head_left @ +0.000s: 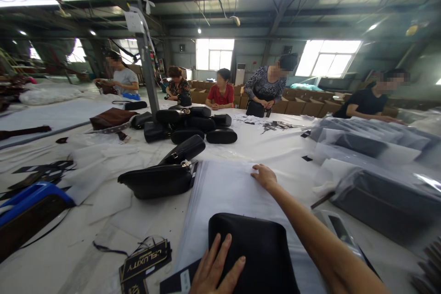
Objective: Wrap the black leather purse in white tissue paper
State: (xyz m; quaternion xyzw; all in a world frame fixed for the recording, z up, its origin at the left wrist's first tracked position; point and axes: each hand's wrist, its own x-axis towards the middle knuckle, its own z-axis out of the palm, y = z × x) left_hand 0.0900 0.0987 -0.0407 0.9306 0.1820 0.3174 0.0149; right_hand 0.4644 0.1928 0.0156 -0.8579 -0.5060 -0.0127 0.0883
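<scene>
My left hand lies flat with fingers spread on a black leather bag at the near edge of the table. My right hand is stretched forward, its fingers resting on the far end of a stack of clear plastic sleeves that the bag lies on. Just left of the sleeves sits another black bag with a second one leaning behind it.
A pile of black bags stands mid-table, a brown bag to its left. Bagged items lie at right, black hang tags at near left, a blue crate at far left. Several people work along the far side.
</scene>
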